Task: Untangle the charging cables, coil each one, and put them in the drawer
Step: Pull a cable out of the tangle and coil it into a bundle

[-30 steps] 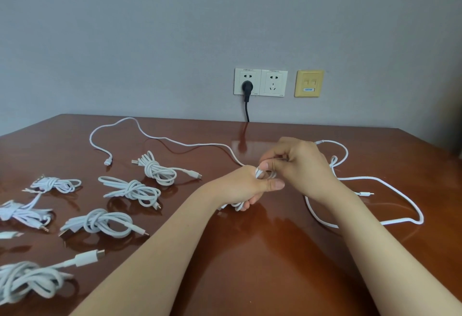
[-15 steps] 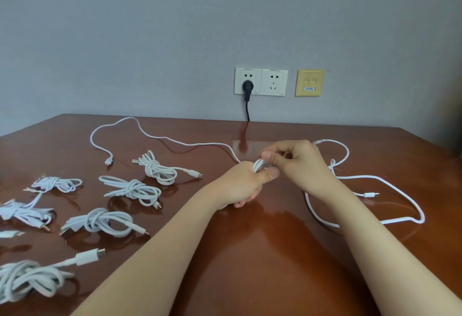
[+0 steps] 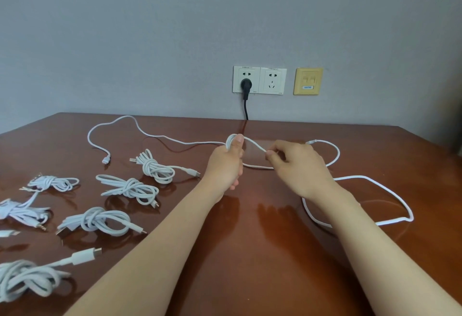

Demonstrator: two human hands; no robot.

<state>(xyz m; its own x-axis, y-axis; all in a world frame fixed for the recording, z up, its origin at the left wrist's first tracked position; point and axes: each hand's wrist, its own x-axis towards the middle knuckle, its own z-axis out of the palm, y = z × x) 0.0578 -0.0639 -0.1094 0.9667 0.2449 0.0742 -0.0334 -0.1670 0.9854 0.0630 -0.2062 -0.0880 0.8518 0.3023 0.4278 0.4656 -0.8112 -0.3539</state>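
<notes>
Both forearms enter from the bottom edge of the frame and converge on the centre of the brown table (image 3: 250,253). Both are bare and held just above the surface.

Left hand (image 3: 226,165): closed into an upright fist with the thumb on top, pointing away from the person. Several turns of the white cable (image 3: 252,145) sit at the top of the fist, pressed under the thumb. The fingers curl round the bundle.

Right hand (image 3: 297,165): back of the hand up, just right of the left hand and not touching it. The thumb and forefinger pinch the same cable, and the other fingers are loosely curled. A short, nearly taut run of cable spans the gap between the two hands.

Cable layout: from the left hand one length trails to the upper left across the table, arcs round and ends in a connector (image 3: 106,160). To the right, slack loops lie flat on the table beside and behind the right forearm. It cannot be told whether these loops belong to the same cable.

The coiled cables (image 3: 130,188), each knotted on itself, lie apart in the left and lower-left of the frame.

On the wall (image 3: 150,40) behind are wall sockets (image 3: 272,80), a black plug (image 3: 246,85) in the left one, and a yellow plate (image 3: 308,81).
</notes>
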